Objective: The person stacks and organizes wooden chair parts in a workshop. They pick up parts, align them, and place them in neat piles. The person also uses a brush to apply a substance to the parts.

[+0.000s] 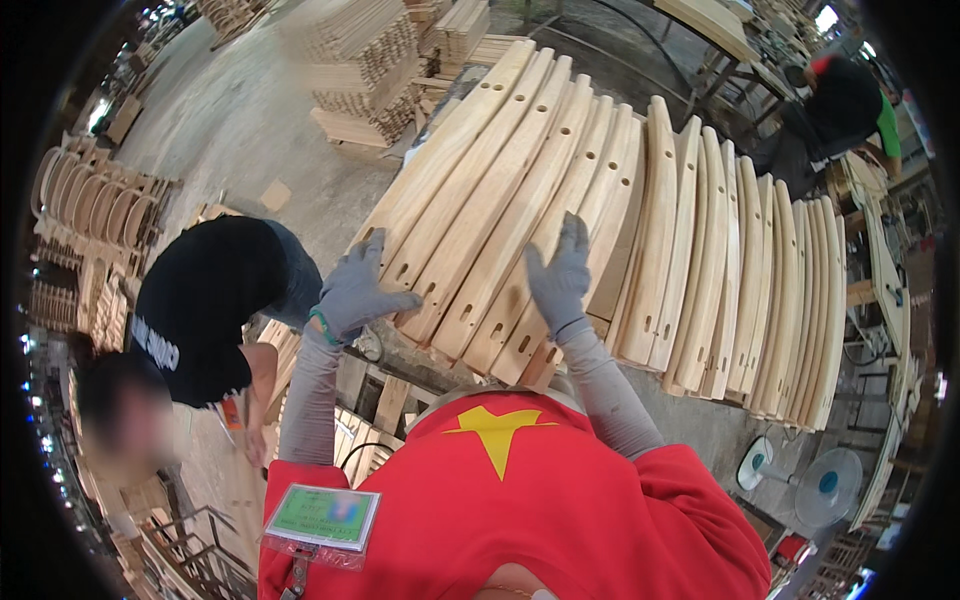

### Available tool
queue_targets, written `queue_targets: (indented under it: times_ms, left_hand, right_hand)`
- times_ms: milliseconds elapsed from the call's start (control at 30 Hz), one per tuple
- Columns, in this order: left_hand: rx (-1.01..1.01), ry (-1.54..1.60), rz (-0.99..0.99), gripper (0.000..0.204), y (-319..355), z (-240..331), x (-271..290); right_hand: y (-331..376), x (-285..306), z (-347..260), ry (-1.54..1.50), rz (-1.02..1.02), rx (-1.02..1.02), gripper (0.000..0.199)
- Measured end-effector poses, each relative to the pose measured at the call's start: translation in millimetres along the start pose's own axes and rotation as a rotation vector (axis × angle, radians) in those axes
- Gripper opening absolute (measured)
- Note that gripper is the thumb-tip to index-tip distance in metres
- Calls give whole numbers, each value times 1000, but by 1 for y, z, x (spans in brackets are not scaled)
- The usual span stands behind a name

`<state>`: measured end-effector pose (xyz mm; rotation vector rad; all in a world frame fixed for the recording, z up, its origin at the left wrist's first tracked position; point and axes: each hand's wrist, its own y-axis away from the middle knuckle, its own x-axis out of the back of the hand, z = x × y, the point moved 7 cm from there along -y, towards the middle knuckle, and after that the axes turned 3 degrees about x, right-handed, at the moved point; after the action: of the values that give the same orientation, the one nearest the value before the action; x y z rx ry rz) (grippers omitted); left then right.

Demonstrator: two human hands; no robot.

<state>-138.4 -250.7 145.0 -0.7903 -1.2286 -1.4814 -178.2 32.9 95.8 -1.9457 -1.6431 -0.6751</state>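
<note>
Both my hands wear grey gloves. At the near end of the leftmost curved wooden slats [465,190], my left hand [358,292] lies with its thumb stretched out to the right and its fingers pointing away from me. My right hand [562,275] is spread over the right part of that same row, fingers up and thumb apart. The pale slats lie side by side, with round holes toward the far end and short slots at the near end. Further right, a second row of similar slats [715,260] is packed closely together. Neither hand is wrapped around a slat.
Bending down at my left is a person in a black shirt [205,300]. Stacked wood [365,75] stands beyond the slats. At the lower right are fans [828,486]. Another person [845,105] is at the far right. Curved wooden parts [95,200] stand at the far left.
</note>
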Motion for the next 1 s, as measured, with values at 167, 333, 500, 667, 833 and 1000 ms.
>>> queue_targets:
  times_ms: [167,333,500,667,833,1000]
  left_hand:
    - [20,-11,8,114,-2,7,-3]
    - [-20,44,41,115,-5,3,-7]
    - [21,-9,4,115,-2,1,-3]
    - [-19,-98,54,110,-18,6,10]
    - [-78,344,-39,108,-67,-36,-11]
    - [-113,402,-125,109,-84,-15,-11]
  right_hand:
    - [-28,-34,-19,-23,-43,-153,103]
    - [-57,-40,-17,45,-16,-78,98]
    - [-51,-39,-25,1,-112,-148,99]
    - [-44,-4,-1,-442,48,-26,102]
    - [-11,37,20,-344,108,1,99]
    - [3,56,82,-118,196,38,91]
